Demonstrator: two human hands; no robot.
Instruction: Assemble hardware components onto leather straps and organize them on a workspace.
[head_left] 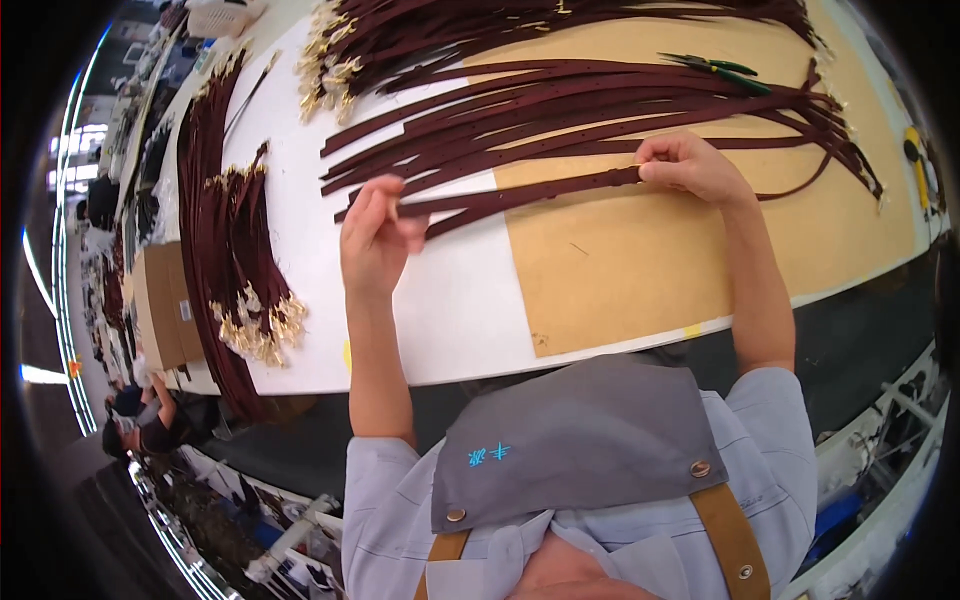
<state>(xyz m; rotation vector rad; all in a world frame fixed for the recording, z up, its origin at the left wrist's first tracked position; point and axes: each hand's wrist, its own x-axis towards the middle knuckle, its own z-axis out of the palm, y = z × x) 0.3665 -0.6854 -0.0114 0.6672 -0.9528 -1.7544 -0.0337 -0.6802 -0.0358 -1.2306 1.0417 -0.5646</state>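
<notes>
My right hand point(685, 170) pinches a dark maroon strap point(560, 190) at its right end, where a bit of gold metal shows between the fingertips. From there the strap runs leftward in two lengths, just above the table. At the left part of these lengths is my left hand point(380, 230), raised with bent fingers and smeared by motion. One length reaches its fingers, but whether they grip it is unclear. Beyond both hands lies a spread bundle of similar maroon straps point(480, 125), some with small holes. Green-handled pliers point(715, 68) rest on that bundle's far right.
A brown paper sheet point(620, 270) covers part of the white table point(450, 330). Another strap pile point(420, 45) with gold clasps lies at the back. More straps point(260, 220) hang over the left edge by a cardboard box point(165, 305). A yellow tool point(915, 165) lies far right.
</notes>
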